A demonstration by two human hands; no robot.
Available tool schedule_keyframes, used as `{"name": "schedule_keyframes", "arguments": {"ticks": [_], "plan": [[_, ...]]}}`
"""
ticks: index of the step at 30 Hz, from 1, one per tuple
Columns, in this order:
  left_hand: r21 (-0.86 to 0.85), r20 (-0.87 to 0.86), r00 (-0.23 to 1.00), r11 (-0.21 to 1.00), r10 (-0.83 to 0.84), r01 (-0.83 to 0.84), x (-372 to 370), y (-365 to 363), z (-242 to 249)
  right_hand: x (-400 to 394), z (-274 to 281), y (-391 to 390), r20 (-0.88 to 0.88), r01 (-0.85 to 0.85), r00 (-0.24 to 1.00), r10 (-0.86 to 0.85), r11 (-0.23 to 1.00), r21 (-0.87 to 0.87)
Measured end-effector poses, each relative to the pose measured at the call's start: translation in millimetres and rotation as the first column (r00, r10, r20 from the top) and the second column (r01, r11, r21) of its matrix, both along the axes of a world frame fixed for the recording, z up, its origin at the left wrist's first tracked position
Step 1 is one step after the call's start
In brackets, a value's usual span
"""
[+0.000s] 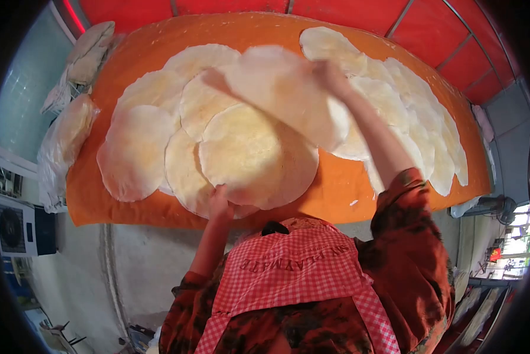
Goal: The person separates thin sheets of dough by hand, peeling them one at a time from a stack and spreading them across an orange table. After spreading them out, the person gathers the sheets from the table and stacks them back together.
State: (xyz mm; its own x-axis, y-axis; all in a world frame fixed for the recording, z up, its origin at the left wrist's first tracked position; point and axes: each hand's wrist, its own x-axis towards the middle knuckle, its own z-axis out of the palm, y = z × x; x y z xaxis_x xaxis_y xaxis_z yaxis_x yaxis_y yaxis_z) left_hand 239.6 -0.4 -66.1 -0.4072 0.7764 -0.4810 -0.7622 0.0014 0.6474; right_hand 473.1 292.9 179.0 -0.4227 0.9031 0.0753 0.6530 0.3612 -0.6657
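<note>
My right hand, smeared by motion, grips the edge of a thin round flatbread. This flatbread is lifted and tilted, casting a shadow on the ones below. Low on the left pile, my left hand is closed at the near edge of another round flatbread, its thumb on top. Beneath and around it, several pale flatbreads overlap. A second spread of overlapping flatbreads lies to the right, partly behind my right forearm.
An orange cloth covers the table. Plastic-wrapped bundles stand along its left side. Red tiled wall rises behind the far edge. A fan is at the right, and a white appliance at the left.
</note>
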Motion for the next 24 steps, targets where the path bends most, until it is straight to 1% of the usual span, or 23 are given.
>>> {"name": "schedule_keyframes", "arguments": {"ticks": [1, 2, 3, 4, 5, 6, 7, 9, 10, 11, 12, 13, 14, 15, 16, 19, 20, 22, 23, 24], "plan": [[-0.012, 0.009, 1.000, 1.000, -0.018, 0.018, -0.2, -0.1, 5.0, 3.9, 29.0, 10.3, 0.041, -0.042, 0.999, 0.035, 0.980, 0.196], [-0.027, 0.019, 0.999, 0.999, -0.038, 0.038, 0.4, -1.9, 14.9, 6.7, 50.5, 12.9, 0.090, -0.090, 0.994, 0.060, 0.921, 0.380], [-0.041, 0.030, 0.998, 0.997, -0.057, 0.058, 1.5, -2.4, 23.6, 4.1, 70.1, 2.3, 0.125, -0.111, 0.990, 0.064, 0.899, 0.424], [-0.032, 0.038, 0.999, 0.999, -0.038, 0.039, 3.2, -0.6, 28.6, -3.7, 86.0, -15.4, 0.159, -0.134, 0.985, 0.066, 0.873, 0.468], [-0.023, 0.046, 0.999, 1.000, -0.018, 0.019, 6.3, 1.7, 33.0, -11.5, 90.8, -32.2, 0.192, -0.159, 0.979, 0.068, 0.845, 0.511], [-0.017, 0.055, 0.998, 1.000, 0.004, -0.003, 9.9, 2.3, 38.4, -17.1, 85.0, -47.3, 0.279, -0.219, 0.957, 0.078, 0.826, 0.519], [-0.007, 0.057, 0.998, 0.999, -0.035, 0.035, 13.2, 1.8, 49.2, -23.1, 75.2, -64.6, 0.365, -0.283, 0.927, 0.089, 0.806, 0.521], [0.014, 0.059, 0.994, 0.995, -0.095, 0.094, 17.2, 1.1, 68.3, -38.8, 17.4, -96.4, 0.291, -0.214, 0.951, 0.108, 0.906, 0.364], [0.009, 0.043, 0.994, 0.995, -0.100, 0.100, 19.2, 1.4, 67.1, -42.4, -7.9, -122.8, 0.332, -0.327, 0.926, 0.182, 0.826, 0.459], [0.002, 0.025, 0.994, 0.994, -0.107, 0.107, 21.3, 1.5, 65.3, -48.8, -37.1, -145.1, 0.308, -0.331, 0.921, 0.238, 0.894, 0.301], [-0.001, 0.006, 0.993, 0.993, -0.117, 0.117, 23.0, 3.9, 63.5, -57.5, -69.1, -172.9, 0.180, -0.269, 0.956, 0.231, 0.935, 0.232], [0.025, -0.003, 0.993, 0.993, -0.115, 0.115, 24.8, 4.5, 59.0, -58.6, -110.3, -183.3, 0.311, -0.422, 0.890, 0.333, 0.859, 0.289], [0.053, -0.012, 0.993, 0.992, -0.115, 0.115, 27.3, 2.7, 52.5, -62.7, -124.9, -203.7, 0.469, -0.501, 0.795, 0.384, 0.851, 0.154], [0.086, -0.024, 0.993, 0.989, -0.115, 0.117, 29.9, 4.1, 50.2, -61.5, -173.1, -211.8, 0.428, -0.526, 0.802, 0.418, 0.832, 0.174], [0.044, -0.012, 0.996, 0.995, -0.090, 0.091, 34.9, 4.0, 69.6, -64.6, -161.6, -221.9, 0.372, -0.522, 0.836, 0.403, 0.793, 0.315], [-0.011, 0.002, 0.987, 0.987, -0.162, 0.162, 27.5, 0.1, 58.8, -68.6, -120.9, -229.4, 0.365, -0.512, 0.833, 0.415, 0.827, 0.230], [0.044, 0.047, 0.981, 0.982, -0.186, 0.184, 27.3, 0.9, 61.7, -66.7, -113.7, -232.3, 0.305, -0.490, 0.860, 0.409, 0.827, 0.275], [0.165, 0.133, 0.962, 0.963, -0.237, 0.215, 26.2, 4.8, 71.8, -66.5, -108.0, -229.7, 0.442, -0.481, 0.832, 0.337, 0.835, 0.269], [0.195, 0.122, 0.964, 0.958, -0.237, 0.211, 25.9, 6.8, 76.2, -67.1, -106.2, -226.1, 0.506, -0.475, 0.810, 0.297, 0.838, 0.268], [0.224, 0.113, 0.965, 0.952, -0.237, 0.208, 26.7, 8.5, 80.3, -68.5, -101.8, -212.3, 0.522, -0.480, 0.794, 0.310, 0.847, 0.226]]}}
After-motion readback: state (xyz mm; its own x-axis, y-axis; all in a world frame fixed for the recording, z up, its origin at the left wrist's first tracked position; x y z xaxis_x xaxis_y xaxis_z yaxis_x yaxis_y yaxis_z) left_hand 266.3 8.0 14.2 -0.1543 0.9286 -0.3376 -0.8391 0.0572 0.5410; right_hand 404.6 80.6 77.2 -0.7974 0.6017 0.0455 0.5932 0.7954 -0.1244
